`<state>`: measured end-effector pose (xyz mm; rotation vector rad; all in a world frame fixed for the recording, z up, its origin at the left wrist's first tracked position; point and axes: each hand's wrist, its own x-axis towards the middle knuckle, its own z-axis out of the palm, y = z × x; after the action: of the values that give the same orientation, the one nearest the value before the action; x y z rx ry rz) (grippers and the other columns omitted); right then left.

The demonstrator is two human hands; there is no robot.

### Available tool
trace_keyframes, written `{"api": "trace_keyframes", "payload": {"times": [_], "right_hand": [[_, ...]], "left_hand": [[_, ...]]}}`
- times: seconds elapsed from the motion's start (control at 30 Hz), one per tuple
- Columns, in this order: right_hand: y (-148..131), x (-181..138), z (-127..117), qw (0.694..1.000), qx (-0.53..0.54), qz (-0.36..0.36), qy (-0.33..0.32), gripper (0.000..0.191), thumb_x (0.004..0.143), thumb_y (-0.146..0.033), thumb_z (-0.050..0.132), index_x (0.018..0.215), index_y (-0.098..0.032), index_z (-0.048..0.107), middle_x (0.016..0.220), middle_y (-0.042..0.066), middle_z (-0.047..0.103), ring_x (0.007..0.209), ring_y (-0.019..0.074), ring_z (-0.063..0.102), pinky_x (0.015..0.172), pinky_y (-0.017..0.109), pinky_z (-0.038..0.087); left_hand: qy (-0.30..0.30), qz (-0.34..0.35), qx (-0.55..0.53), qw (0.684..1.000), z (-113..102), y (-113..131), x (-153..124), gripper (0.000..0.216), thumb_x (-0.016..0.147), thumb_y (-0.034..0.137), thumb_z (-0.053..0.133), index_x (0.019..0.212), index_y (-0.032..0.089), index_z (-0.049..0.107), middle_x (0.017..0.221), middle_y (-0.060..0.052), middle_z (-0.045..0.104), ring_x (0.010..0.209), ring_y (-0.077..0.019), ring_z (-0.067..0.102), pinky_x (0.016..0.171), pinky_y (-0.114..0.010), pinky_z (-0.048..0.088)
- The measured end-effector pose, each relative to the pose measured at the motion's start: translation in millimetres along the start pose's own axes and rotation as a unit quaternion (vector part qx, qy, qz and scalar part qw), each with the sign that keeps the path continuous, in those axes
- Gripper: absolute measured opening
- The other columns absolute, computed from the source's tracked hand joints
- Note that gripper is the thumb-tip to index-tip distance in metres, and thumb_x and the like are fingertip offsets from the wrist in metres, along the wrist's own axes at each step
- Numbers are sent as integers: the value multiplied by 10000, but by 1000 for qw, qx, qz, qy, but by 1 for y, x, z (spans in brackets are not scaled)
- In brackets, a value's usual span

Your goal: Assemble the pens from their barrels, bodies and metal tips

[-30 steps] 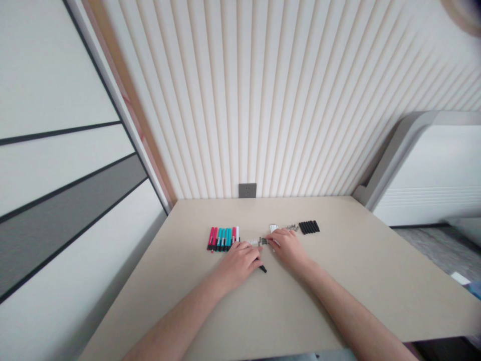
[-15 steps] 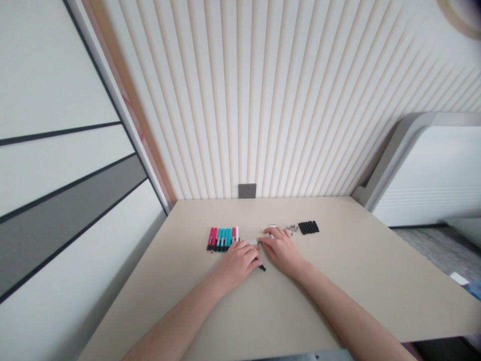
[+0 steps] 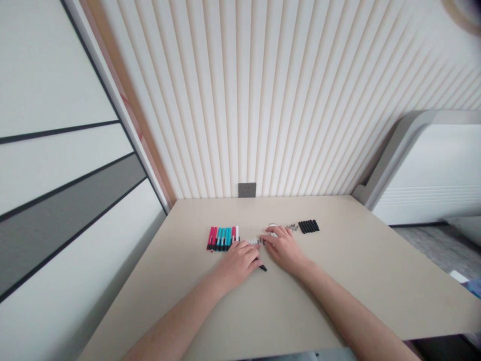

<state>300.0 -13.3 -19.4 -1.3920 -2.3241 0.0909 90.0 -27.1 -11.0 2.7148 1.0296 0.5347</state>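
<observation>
Both my hands rest on a beige table [image 3: 338, 281]. My left hand [image 3: 240, 260] lies curled over a black pen part [image 3: 263, 267], whose tip sticks out by the fingers. My right hand [image 3: 283, 246] is just to the right, fingers pinched near small white and grey pieces [image 3: 254, 241] between the hands. What the fingertips grip is too small to make out. A row of pink and teal pens [image 3: 222, 238] lies just left of my left hand.
A row of black pen caps [image 3: 308, 226] and a few small metal bits [image 3: 292, 227] lie right of my right hand. A grey wall socket [image 3: 247, 190] sits at the table's far edge. A white cabinet [image 3: 428, 170] stands at the right.
My right hand has shifted slightly left toward the small pieces between the hands. My left hand has stayed in place.
</observation>
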Motion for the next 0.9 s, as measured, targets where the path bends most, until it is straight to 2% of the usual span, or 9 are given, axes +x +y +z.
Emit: {"api": "trace_keyframes", "payload": {"times": [0.3,0.63,0.9], "right_hand": [[-1,0,-3,1000,16,-15,-10,275,953,-233,495,1085,-313,723,1208,69,618,1146,222,514,973,391,339],[24,-1,-7,999,-7,48,19,207,923,-264,559,1016,-291,741,1180,61,651,1092,228,544,946,394,337],[18,1,-4,998,-9,54,5,196,915,-260,569,964,-304,754,1194,53,658,1106,240,545,945,409,336]], "left_hand": [[-13,-9,9,1000,0,0,0,152,939,330,570,907,196,633,1229,-56,654,1115,-240,571,958,-432,412],[0,-4,8,1000,4,-3,-1,159,950,322,553,890,195,628,1237,-40,652,1119,-229,564,963,-416,410],[-2,-1,5,1000,5,-4,0,177,954,340,542,901,200,636,1246,-46,652,1104,-231,578,937,-404,416]]}}
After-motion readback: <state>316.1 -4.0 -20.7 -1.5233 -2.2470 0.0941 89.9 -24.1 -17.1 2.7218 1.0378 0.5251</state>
